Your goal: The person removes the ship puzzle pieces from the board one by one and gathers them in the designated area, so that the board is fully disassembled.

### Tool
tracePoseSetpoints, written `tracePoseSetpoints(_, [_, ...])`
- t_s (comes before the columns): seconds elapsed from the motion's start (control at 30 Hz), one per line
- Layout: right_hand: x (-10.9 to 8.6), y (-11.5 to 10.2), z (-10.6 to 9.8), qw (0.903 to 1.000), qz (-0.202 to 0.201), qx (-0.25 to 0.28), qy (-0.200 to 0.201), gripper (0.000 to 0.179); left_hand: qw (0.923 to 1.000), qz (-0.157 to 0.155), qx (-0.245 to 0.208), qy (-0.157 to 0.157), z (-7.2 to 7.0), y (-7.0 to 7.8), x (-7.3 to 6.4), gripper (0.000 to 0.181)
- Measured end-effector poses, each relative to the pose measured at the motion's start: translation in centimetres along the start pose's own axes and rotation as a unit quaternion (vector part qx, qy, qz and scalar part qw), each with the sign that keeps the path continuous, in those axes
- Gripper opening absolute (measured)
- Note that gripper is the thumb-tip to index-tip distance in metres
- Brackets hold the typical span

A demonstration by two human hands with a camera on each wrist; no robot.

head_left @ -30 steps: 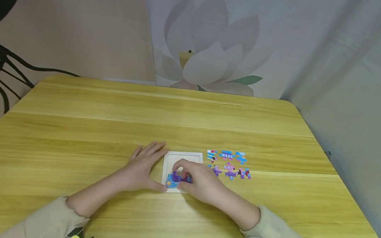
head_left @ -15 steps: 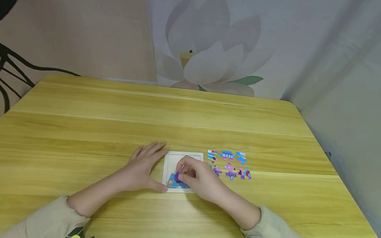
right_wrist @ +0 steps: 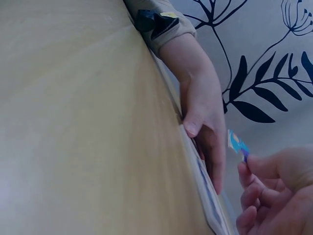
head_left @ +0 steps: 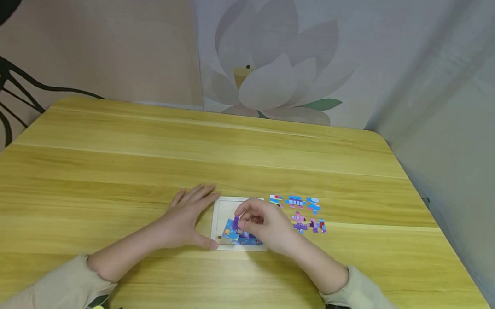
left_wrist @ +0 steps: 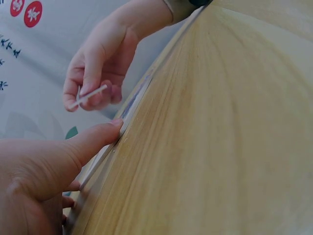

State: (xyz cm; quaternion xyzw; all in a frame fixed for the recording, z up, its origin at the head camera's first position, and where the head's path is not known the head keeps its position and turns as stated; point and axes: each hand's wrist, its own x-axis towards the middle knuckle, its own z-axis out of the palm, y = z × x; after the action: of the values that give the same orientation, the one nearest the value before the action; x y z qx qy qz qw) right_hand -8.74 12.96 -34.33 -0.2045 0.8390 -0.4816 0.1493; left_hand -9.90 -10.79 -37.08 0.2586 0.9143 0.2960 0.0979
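My right hand (head_left: 271,224) pinches a blue and purple puzzle piece (head_left: 230,230) between thumb and fingers, over the lower part of the pale square puzzle tray (head_left: 231,199). The right wrist view shows this puzzle piece (right_wrist: 237,142) held up at the fingertips; in the left wrist view it appears edge-on and tilted. Other purple-blue pieces (head_left: 251,242) lie along the tray's bottom edge, partly covered by the right hand. My left hand (head_left: 184,218) rests at the tray's left side with fingers spread, its thumb (left_wrist: 105,133) on the near left corner.
Several loose puzzle pieces (head_left: 296,202) lie in two rows on the wooden table (head_left: 169,142), right of the tray. A dark chair (head_left: 4,77) stands beyond the table's left edge. A curtain with a flower print (head_left: 271,77) hangs behind.
The right hand has raised the puzzle piece from the tray's near left corner and shifted slightly right, uncovering bare tray there. The left hand has stayed in place.
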Motion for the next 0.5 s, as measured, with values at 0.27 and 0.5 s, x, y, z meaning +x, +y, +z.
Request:
tracePoseSetpoints(0.27, [-1.0, 0.2, -2.0, 0.9999, 0.008, -0.007, 0.001, 0.01, 1.0, 0.0, 0.003, -0.001, 0.0, 0.1, 0.1, 0.113])
tracePoseSetpoints(0.5, [-2.2, 1.1, -3.7, 0.9997, 0.006, -0.025, 0.001, 0.01, 1.0, 0.003, 0.003, -0.004, 0.0, 0.0, 0.1, 0.113])
